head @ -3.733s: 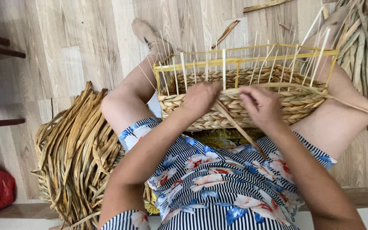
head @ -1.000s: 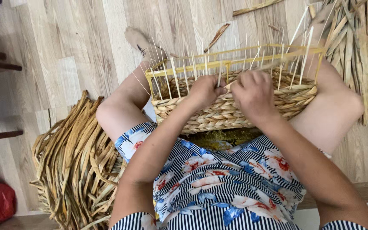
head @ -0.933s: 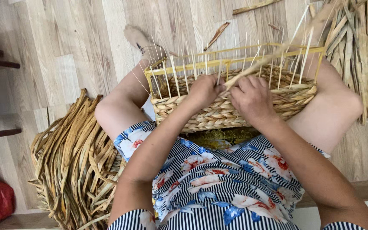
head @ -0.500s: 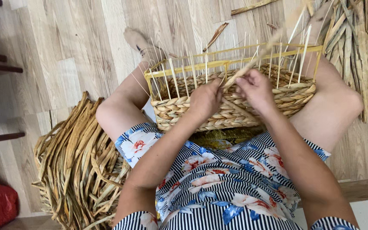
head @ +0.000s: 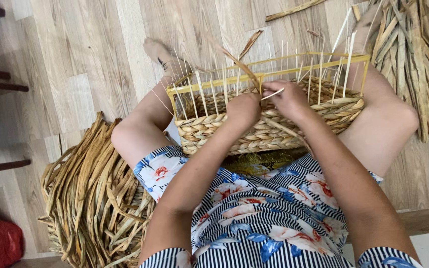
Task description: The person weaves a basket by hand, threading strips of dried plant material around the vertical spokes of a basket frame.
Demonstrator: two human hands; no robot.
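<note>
Well off to the left of the left hand [head: 243,108] lies a heap of dried reeds [head: 93,198]. That hand is curled shut, pressing a weaving strand [head: 239,64] against the basket [head: 269,131] rim. Just beside it, the right hand [head: 288,98] pinches the strand's lower run; loosening either grip would probably slacken the braid, and a hard tug might bend the thin upright stakes [head: 319,82] just beyond the fingers.

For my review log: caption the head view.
Both hands, left hand and right hand, weave at a half-finished tan braided-straw basket.
</note>
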